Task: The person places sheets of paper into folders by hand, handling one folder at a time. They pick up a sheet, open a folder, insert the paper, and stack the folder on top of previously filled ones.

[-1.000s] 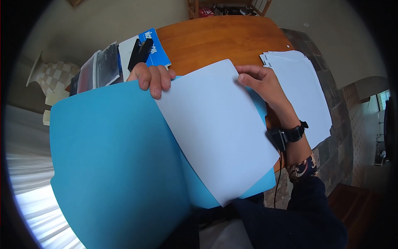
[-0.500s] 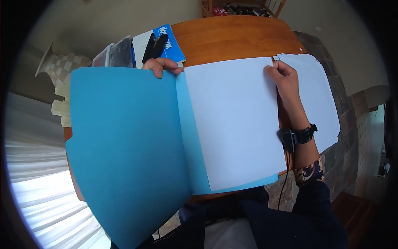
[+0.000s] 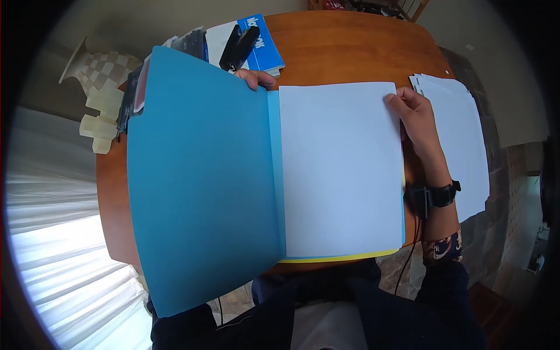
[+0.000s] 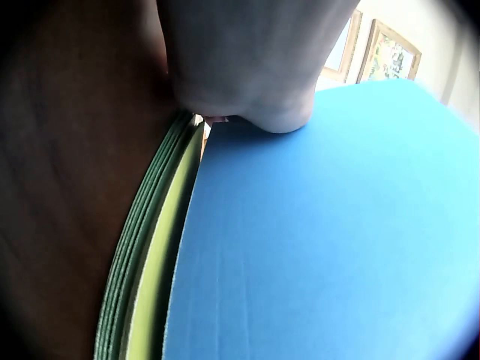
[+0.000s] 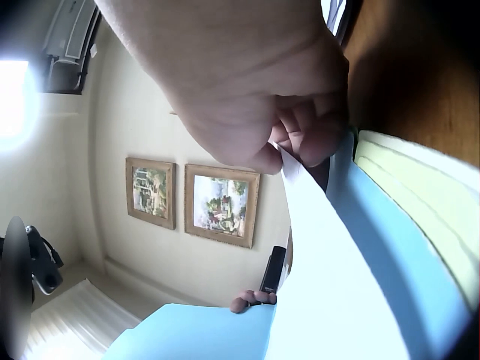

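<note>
A blue folder (image 3: 204,175) stands open, its left cover raised and its other half lying flat under white paper (image 3: 341,169). At the top edge near the fold, my left hand (image 3: 255,79) grips the raised cover, fingers over the edge; most of that hand is hidden behind it. My right hand (image 3: 417,114) pinches the paper's upper right corner between thumb and fingers, as the right wrist view also shows. Beneath the blue folder, a yellow folder (image 3: 344,256) peeks out along the bottom. Green folder edges (image 4: 131,255) show stacked in the left wrist view.
To the right lies a stack of white paper (image 3: 464,146). A black stapler (image 3: 239,48) rests on a blue and white notebook (image 3: 265,46) at the back left. A checkered vase (image 3: 108,64) and pale yellow folded pieces (image 3: 102,114) are at far left.
The paper, tilted and overhanging the folder a second ago, now lies squarely on its right half. My right hand has moved with the paper's corner. The head view has shifted.
</note>
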`<state>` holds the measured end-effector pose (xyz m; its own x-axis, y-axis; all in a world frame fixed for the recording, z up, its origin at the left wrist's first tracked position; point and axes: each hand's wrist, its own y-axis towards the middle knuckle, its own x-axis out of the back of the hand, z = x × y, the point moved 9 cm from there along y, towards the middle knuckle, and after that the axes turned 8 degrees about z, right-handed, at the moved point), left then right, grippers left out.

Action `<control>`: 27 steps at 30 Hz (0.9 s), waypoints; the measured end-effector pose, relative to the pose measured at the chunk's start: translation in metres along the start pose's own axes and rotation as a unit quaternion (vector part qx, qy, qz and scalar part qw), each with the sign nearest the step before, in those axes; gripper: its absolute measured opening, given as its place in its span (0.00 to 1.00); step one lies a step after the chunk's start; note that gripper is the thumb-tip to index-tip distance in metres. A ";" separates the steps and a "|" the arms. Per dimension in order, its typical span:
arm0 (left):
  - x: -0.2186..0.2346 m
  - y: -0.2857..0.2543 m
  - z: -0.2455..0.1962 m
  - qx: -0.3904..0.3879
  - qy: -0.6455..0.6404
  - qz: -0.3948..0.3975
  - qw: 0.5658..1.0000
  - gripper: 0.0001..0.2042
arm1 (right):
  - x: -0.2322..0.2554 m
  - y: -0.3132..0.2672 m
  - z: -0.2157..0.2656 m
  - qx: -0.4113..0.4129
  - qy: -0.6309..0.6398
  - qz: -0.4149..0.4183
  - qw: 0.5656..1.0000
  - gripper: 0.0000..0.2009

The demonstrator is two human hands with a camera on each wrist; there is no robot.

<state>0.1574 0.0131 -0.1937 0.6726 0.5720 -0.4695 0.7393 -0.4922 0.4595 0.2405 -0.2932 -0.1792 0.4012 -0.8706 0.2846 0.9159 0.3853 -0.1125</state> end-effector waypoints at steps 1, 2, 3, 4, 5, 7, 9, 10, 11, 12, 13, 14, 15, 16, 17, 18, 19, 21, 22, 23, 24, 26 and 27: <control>0.004 -0.001 -0.002 0.000 0.000 -0.002 1.000 0.12 | -0.001 0.000 0.000 -0.008 -0.004 0.004 1.000 0.09; 0.005 0.000 0.000 0.031 0.004 0.005 0.999 0.13 | -0.002 -0.001 0.000 -0.015 -0.007 0.008 1.000 0.09; 0.005 0.000 0.003 0.063 0.008 0.012 0.998 0.14 | -0.002 -0.001 0.000 -0.016 -0.007 0.009 1.000 0.09; 0.004 -0.001 0.004 0.063 0.008 0.011 0.998 0.14 | -0.002 -0.001 0.001 -0.017 -0.007 0.010 1.000 0.08; 0.003 0.001 0.004 0.060 -0.001 -0.010 0.998 0.13 | -0.002 -0.001 0.001 -0.018 -0.006 0.012 1.000 0.08; 0.004 0.001 0.004 0.057 -0.010 -0.033 0.998 0.11 | -0.002 -0.001 0.003 -0.019 -0.012 0.012 1.000 0.07; 0.008 0.001 0.005 0.062 0.014 -0.018 0.998 0.12 | -0.004 -0.002 0.004 -0.019 -0.018 0.013 1.000 0.07; 0.013 0.001 0.006 0.061 0.014 -0.020 0.998 0.12 | -0.004 -0.002 0.005 -0.016 -0.032 0.003 0.999 0.06; 0.012 0.002 0.008 0.062 0.014 0.006 0.998 0.13 | -0.003 -0.002 0.006 -0.013 -0.047 -0.007 0.999 0.06; 0.010 0.002 0.009 0.063 0.014 0.031 0.997 0.14 | -0.004 -0.002 0.005 -0.014 -0.046 -0.005 0.999 0.06; 0.014 0.001 0.009 0.063 0.014 0.029 0.997 0.14 | -0.004 -0.001 0.003 -0.012 -0.049 -0.002 0.999 0.06; 0.014 0.002 0.009 0.071 0.011 0.031 0.997 0.14 | -0.004 -0.001 0.002 -0.010 -0.051 0.001 0.999 0.06; 0.014 0.002 0.010 0.079 0.009 0.034 0.996 0.14 | -0.005 0.000 0.000 -0.010 -0.051 0.002 0.999 0.06; 0.014 0.001 0.010 0.080 0.009 0.034 0.996 0.14 | -0.007 0.000 0.000 0.007 -0.037 0.007 0.999 0.06; 0.016 0.001 0.011 0.078 0.010 0.023 0.997 0.14 | -0.008 0.000 0.002 0.023 -0.024 0.012 0.999 0.06; 0.018 0.000 0.012 0.077 0.011 0.012 0.997 0.14 | -0.008 0.000 0.003 0.023 -0.024 0.012 0.999 0.06; 0.018 0.000 0.012 0.077 0.011 0.012 0.997 0.14 | -0.010 -0.001 0.003 0.010 -0.029 0.016 0.999 0.06; 0.019 0.000 0.013 0.075 -0.002 -0.018 0.997 0.13 | -0.012 -0.004 0.005 -0.002 -0.034 0.019 0.999 0.07; 0.018 -0.001 0.013 0.075 -0.003 -0.019 0.997 0.13 | -0.013 -0.004 0.006 -0.006 -0.038 0.021 0.999 0.07; 0.017 -0.001 0.013 0.074 0.009 -0.027 0.997 0.13 | -0.015 -0.005 0.006 -0.011 -0.042 0.023 0.999 0.07; 0.017 -0.001 0.012 0.072 0.020 -0.035 0.997 0.12 | -0.015 -0.005 0.006 -0.011 -0.042 0.023 0.999 0.07; 0.015 0.000 0.012 0.075 0.015 -0.033 0.997 0.12 | -0.015 -0.005 0.006 -0.008 -0.047 0.018 0.999 0.08; 0.014 0.001 0.012 0.077 0.010 -0.030 0.997 0.12 | -0.014 -0.005 0.005 -0.008 -0.048 0.018 0.999 0.08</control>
<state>0.1681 0.0124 -0.2088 0.6268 0.6159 -0.4773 0.7758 -0.5500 0.3092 0.2305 -0.2807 -0.1775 0.4319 -0.8230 0.3691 0.9012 0.4101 -0.1402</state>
